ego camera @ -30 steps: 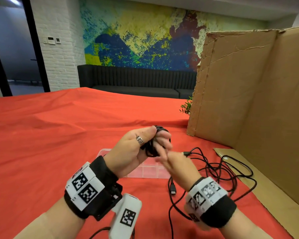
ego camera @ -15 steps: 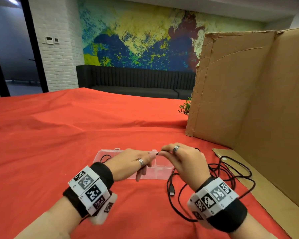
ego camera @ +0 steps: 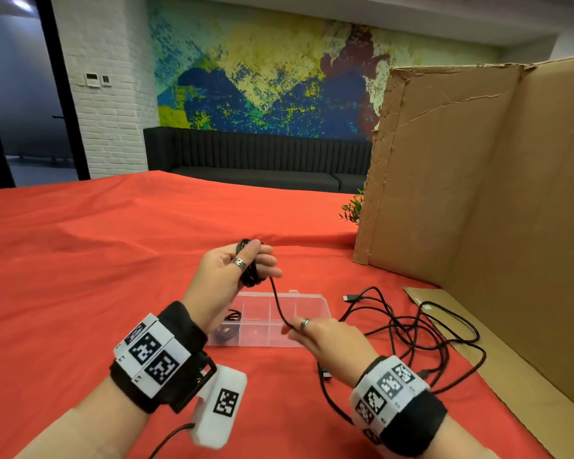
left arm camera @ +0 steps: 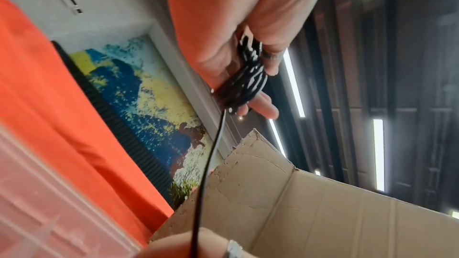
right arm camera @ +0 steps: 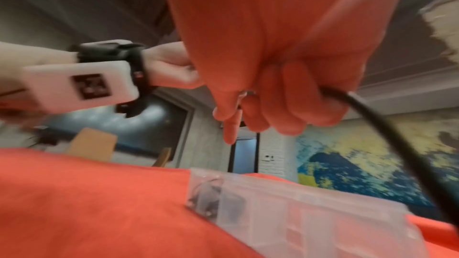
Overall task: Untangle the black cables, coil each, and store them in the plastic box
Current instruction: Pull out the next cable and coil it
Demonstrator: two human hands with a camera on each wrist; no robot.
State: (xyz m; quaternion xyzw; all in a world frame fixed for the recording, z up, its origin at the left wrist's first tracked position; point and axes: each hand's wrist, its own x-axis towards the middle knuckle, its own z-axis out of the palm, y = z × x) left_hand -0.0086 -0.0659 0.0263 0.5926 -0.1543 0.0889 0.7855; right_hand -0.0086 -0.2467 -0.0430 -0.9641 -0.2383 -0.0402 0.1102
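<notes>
A: What's hard to see here?

B: The right wrist view is blurred, and the palm fills most of it. The left wrist view is sharper, yet the plastic box (left arm camera: 37, 203) is only a pale smear at its lower left. In the head view the left forearm covers the box's left end, so the dark coil (ego camera: 227, 326) lying in there is partly hidden; which compartment it sits in I cannot tell.

A: And the hands?

B: The left hand (ego camera: 236, 273) is raised above the box (ego camera: 309, 298), palm turned toward the right, with loops of black cable (ego camera: 251, 273) wound around its fingers (ego camera: 265, 261) and the thumb pressing them. 1 strand runs down from that bundle to the right hand (ego camera: 325, 336), held low over the box's near right edge, knuckles up. Its thumb and forefinger pinch the strand, and the other fingers curl around it.

A: The remaining cables?

B: A loose tangle (ego camera: 411, 329) lies on the red worktop (ego camera: 96, 276) right of the box, beside the cardboard screen (ego camera: 478, 177).
</notes>
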